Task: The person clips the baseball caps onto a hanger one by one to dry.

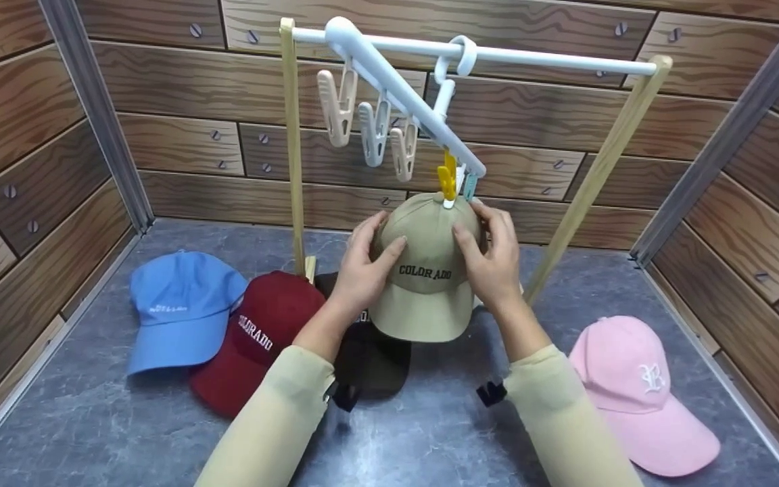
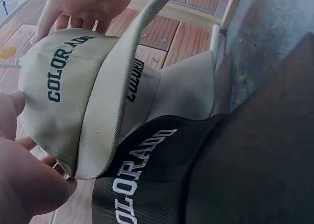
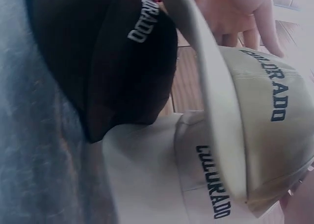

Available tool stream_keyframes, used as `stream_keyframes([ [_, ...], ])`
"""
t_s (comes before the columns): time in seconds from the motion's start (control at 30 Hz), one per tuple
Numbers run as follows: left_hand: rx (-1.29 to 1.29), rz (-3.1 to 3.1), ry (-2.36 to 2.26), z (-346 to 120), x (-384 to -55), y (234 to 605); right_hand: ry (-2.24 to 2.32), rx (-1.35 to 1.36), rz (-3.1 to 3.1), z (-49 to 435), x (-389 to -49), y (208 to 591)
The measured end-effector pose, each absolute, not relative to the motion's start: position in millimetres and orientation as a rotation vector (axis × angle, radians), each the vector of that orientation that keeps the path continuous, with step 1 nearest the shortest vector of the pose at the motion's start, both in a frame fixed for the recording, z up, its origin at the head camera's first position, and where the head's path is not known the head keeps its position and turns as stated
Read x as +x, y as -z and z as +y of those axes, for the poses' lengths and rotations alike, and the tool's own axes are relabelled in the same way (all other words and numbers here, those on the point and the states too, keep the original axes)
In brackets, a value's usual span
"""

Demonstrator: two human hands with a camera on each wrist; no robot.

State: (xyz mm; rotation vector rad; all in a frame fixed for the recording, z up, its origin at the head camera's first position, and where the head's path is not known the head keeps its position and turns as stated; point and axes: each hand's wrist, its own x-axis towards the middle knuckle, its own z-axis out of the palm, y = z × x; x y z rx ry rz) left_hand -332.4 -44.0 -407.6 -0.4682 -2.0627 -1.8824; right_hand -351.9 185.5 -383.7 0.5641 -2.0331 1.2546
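Note:
A khaki baseball cap [image 1: 423,253] with dark COLORADO lettering hangs by its crown under a yellow clothespin [image 1: 447,179], its brim tilted down toward me. My left hand [image 1: 364,267] grips its left side, thumb on the front panel and fingers behind. On the opposite side my right hand [image 1: 494,257] holds it the same way, fingers near a teal clothespin [image 1: 470,187]. The pins hang from the low end of a slanted white hanger [image 1: 403,95]. In both wrist views a pale cap [image 2: 184,84] with COLORADO lettering sits behind the khaki one, beside a black cap [image 3: 132,72].
The hanger hooks over a white rod [image 1: 558,59] on wooden posts [image 1: 592,182]. Several beige and white clothespins [image 1: 374,132] dangle from its higher end. A blue cap [image 1: 183,304] and a maroon cap [image 1: 274,325] lie left; a pink cap [image 1: 633,385] lies right.

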Motion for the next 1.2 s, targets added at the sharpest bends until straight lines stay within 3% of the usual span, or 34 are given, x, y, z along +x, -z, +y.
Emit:
stream_keyframes([
  [1.2,-0.347,-2.333,1.267,-15.1,-303.2,420.9,-1.039,0.601,-2.322,226.5,-326.7,435.3],
])
